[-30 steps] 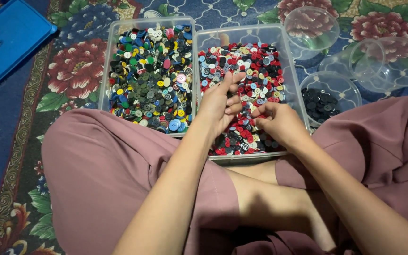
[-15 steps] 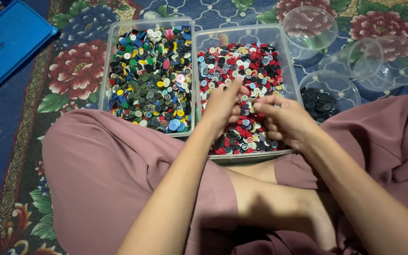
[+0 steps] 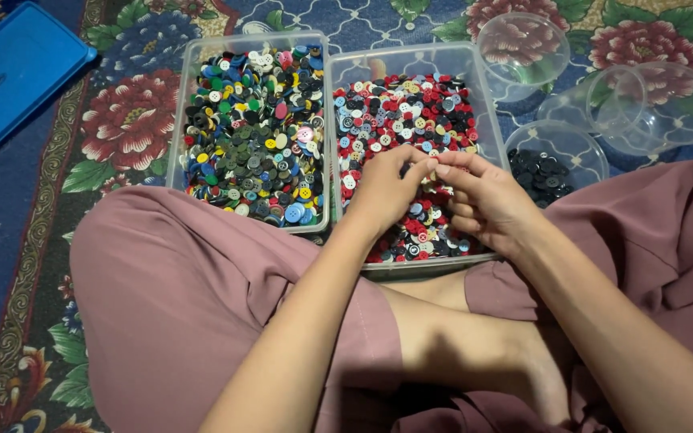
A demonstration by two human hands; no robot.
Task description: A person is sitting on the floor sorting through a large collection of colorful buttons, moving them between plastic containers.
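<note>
Both hands met over the right tub (image 3: 475, 96) of mostly red buttons (image 3: 395, 108): left hand (image 3: 387, 192) and right hand (image 3: 487, 200) with fingertips touching, seemingly pinching a button, unclear. A small bowl (image 3: 595, 148) of black buttons sat beside it, keeping colours apart.

Your left hand (image 3: 387, 191) and right hand (image 3: 487, 200) are bare, forearms unsleeved; you wear loose dusty-pink trousers (image 3: 194, 305), softly creased, with bare feet.
</note>
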